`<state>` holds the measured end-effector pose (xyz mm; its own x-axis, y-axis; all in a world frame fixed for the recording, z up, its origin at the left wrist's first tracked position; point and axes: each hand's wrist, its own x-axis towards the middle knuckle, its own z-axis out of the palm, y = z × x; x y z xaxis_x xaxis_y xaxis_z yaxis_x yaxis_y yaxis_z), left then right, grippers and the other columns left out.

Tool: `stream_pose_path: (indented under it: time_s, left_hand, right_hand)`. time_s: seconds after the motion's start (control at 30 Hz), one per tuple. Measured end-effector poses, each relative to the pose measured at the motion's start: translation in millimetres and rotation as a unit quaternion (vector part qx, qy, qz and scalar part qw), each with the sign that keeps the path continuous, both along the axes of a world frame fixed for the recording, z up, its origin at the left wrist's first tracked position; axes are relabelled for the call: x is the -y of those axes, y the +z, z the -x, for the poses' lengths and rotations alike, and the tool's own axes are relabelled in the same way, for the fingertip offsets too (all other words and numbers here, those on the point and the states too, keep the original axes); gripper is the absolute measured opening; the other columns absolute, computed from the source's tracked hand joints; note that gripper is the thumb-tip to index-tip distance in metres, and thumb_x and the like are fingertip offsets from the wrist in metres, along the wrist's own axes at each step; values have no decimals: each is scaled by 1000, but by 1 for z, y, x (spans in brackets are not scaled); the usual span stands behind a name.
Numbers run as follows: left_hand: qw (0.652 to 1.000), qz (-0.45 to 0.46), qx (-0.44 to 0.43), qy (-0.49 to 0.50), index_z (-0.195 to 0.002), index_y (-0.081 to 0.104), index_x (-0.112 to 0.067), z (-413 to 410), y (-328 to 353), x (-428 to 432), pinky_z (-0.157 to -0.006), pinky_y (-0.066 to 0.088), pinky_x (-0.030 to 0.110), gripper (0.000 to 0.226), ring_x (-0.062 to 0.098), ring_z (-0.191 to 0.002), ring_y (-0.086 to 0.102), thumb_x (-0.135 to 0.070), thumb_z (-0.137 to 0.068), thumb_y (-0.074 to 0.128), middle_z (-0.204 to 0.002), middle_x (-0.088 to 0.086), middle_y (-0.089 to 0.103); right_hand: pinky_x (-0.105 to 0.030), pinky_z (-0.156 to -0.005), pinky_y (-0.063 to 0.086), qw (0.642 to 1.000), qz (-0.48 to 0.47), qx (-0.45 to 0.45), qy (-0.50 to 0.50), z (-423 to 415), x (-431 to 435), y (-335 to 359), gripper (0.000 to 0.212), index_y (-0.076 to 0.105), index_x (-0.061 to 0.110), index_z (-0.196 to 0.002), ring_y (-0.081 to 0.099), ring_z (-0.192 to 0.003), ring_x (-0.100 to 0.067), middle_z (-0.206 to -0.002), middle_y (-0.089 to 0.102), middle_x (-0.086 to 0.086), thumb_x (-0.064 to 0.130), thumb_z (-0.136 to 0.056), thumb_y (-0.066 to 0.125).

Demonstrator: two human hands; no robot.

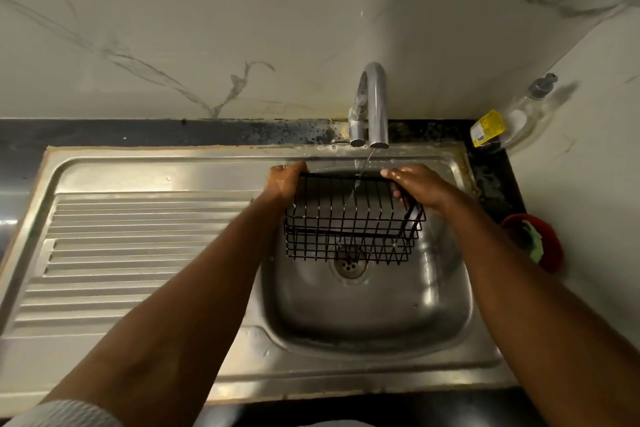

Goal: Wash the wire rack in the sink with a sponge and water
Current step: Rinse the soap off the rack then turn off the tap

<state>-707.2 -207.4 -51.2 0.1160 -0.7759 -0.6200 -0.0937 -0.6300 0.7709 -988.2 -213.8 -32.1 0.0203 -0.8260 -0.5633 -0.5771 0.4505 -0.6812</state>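
Two hands hold the black wire rack [349, 218] above the far part of the sink [381, 322]. The left hand [285, 180] grips the far left corner of the rack, with the fingers curled over the top wire. The right hand [419, 187] holds the right side of the rack, with the thumb along the far rim and the fingers bent around the side wire. The rack is tilted, its far rim higher than its near edge, and its lower part hangs just over the drain [348, 262]. Whether it touches the bottom of the sink I cannot tell.

A thin stream of water [363, 166] runs from the metal tap [375, 100] and meets the far rim of the rack between the two hands. Both hands look wet.

At the left of the basin is the ribbed draining board [138, 246]. At the far right corner lies a clear bottle [519, 114] with a yellow label, leaning on the marble wall [242, 28]. Nearer on the right stands a red bowl [550, 246] with something green [531, 239] inside. A white sleeve [69, 412] shows at the near left edge.
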Motion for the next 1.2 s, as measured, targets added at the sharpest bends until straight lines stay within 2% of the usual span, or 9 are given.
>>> stream_pose_path:
  time_s: [0.17, 0.3, 0.43, 0.57, 0.7, 0.83, 0.97, 1.07, 1.2]
  left_hand:
    - [997, 19, 71, -19, -95, 65, -17, 22, -1, 4, -76, 60, 41, 24, 24, -85, 67, -41, -97, 66, -102, 16, 71]
    - [998, 28, 58, -19, -98, 69, -15, 23, 1, 10, -77, 64, 43, 26, 28, -86, 72, -40, -100, 62, -97, 12, 72]
    - [996, 63, -9, -69, -93, 67, -8, 13, 15, 15, -52, 49, 24, 36, 15, -63, 61, -40, -105, 57, -73, 3, 65]
    - [990, 42, -47, -126, -109, 70, -8, -1, 19, 13, -65, 54, 28, 58, 20, -81, 70, -62, -103, 50, -89, 7, 74]
    - [973, -89, -212, -19, -109, 71, -12, -10, 3, -11, -91, 54, 42, 61, 29, -105, 73, -68, -97, 53, -109, 10, 76]
    - [943, -92, -308, 90, -113, 73, -14, -2, -12, -34, -111, 45, 45, 45, 27, -115, 70, -54, -100, 57, -112, 8, 78]
    - [922, -78, -339, 168, -93, 73, -16, -10, -8, -38, -105, 46, 45, 26, 20, -102, 74, -34, -101, 55, -99, 1, 78]
    - [913, -75, -350, 197, -81, 73, -22, -17, -12, -36, -101, 46, 44, 35, 16, -102, 72, -37, -103, 51, -92, -4, 77]
    - [891, -79, -371, 248, -76, 67, -23, -24, -17, -38, -88, 48, 35, 38, 11, -80, 71, -40, -104, 51, -76, -8, 69]
  right_hand:
    - [-35, -85, 42, 958, 34, -179, 222, -64, -10, 8, 49, 62, 20, -124, 62, -108, -26, -112, 65, -6, 52, -110, 28]
    - [-28, -58, 42, 960, 135, -174, 173, -95, -8, -4, 50, 59, 24, -80, 61, -67, -21, -74, 60, -2, 59, -107, 34]
    - [-34, -73, 50, 991, 52, -60, 110, -77, 7, -1, 67, 68, 12, -91, 64, -76, -22, -83, 66, -8, 71, -100, 37]
    - [-28, -57, 41, 997, -16, 76, -7, -53, 8, 0, 57, 60, 24, -73, 51, -60, -12, -71, 54, 4, 71, -100, 40]
    - [-24, -44, 24, 972, -116, 167, -121, -33, 0, -8, 52, 48, 28, -67, 29, -47, -8, -60, 37, 9, 71, -97, 48]
    - [-26, -45, 23, 958, -167, 185, -143, -38, -3, -20, 49, 53, 26, -70, 30, -46, -8, -61, 40, 7, 65, -99, 51]
    - [-25, -48, 37, 976, -125, 170, -57, -43, 10, -14, 45, 65, 20, -84, 46, -54, -10, -65, 55, 4, 61, -100, 52]
    - [-25, -59, 51, 980, -115, 164, -12, -31, 12, -4, 41, 69, 8, -108, 66, -66, -11, -84, 69, -4, 43, -107, 48]
    - [-29, -64, 52, 974, -159, 157, -27, -3, -2, -14, 40, 72, 8, -109, 72, -77, -16, -93, 74, -12, 44, -104, 54]
